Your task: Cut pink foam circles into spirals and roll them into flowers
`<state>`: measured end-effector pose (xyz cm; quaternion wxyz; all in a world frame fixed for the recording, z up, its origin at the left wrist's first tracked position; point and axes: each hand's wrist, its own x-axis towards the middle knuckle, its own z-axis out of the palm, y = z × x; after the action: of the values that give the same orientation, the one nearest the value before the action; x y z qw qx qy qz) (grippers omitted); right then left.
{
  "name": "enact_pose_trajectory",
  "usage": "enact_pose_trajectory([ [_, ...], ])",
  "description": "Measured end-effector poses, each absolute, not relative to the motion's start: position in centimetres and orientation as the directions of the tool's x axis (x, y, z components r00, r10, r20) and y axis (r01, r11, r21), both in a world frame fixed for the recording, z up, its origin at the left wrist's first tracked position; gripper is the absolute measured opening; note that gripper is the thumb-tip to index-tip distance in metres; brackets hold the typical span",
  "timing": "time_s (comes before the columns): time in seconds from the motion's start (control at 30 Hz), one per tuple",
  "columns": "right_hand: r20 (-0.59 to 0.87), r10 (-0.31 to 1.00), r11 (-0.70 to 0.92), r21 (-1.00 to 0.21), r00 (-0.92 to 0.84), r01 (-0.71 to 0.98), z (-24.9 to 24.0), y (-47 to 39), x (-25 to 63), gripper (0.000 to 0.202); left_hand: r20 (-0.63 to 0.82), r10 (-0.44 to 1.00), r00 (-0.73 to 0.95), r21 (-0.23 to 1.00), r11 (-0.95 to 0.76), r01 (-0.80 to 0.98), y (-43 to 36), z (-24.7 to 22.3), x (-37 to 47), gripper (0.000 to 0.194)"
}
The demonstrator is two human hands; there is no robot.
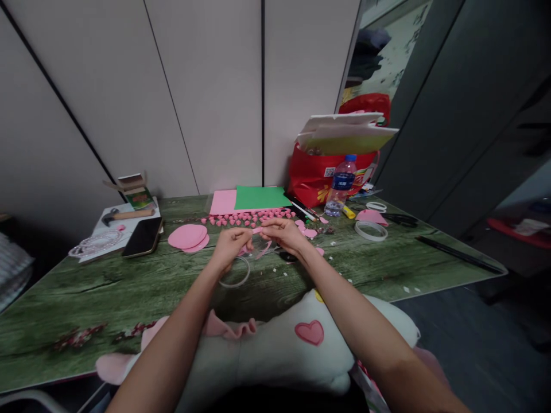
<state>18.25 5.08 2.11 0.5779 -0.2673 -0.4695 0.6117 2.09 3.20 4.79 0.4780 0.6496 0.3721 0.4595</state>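
Note:
Both hands meet above the middle of the green wood-grain table (142, 287). A small pink paper strip (257, 230) is stretched between them. My left hand (232, 245) is closed, its fingertips pinching the strip's left end. The fingers of my right hand (282, 234) pinch the other end. Below my left hand lies a roll of clear tape (236, 272), partly hidden by the wrist. Just behind the hands are several small pink rolled paper pieces (241, 219). Pink paper scraps (263, 250) and a dark object (287, 256) lie under the hands.
Pink paper circles (187, 236), a phone (143, 236), a hammer (129, 214) and a beaded string (97, 244) lie left. Green paper (262, 197) is at the back. A water bottle (341, 186), red bag (307, 175), tape roll (371, 230) and scissors (400, 219) stand or lie right. A plush toy (275, 355) fills my lap.

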Motion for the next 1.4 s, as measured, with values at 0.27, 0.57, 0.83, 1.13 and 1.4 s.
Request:
enact_pose_trajectory([
  [0.27,0.205,0.967,0.11,-0.871,-0.151,-0.479,2.34,4.92,17.98,0.019,0.23,0.931,0.284,0.962,-0.262,0.08,3.22,4.82,2.08,0.023],
  [0.57,0.209,0.953,0.087,-0.881,-0.219,-0.465,2.23,5.09,18.37,0.025,0.244,0.936,0.255,0.958,-0.274,0.089,3.24,4.81,2.0,0.026],
  [0.83,0.179,0.961,0.076,-0.904,-0.212,-0.42,2.1,4.95,18.2,0.025,0.259,0.91,0.324,0.93,-0.325,0.17,3.5,4.38,1.89,0.028],
  [1.13,0.183,0.971,0.098,-0.892,-0.154,-0.441,2.09,5.05,18.01,0.021,0.267,0.913,0.309,0.927,-0.331,0.177,3.46,4.44,1.89,0.026],
  [1.4,0.199,0.951,0.082,-0.9,-0.236,-0.428,2.19,5.11,18.4,0.027,0.251,0.929,0.272,0.954,-0.285,0.094,3.24,4.78,2.01,0.025],
])
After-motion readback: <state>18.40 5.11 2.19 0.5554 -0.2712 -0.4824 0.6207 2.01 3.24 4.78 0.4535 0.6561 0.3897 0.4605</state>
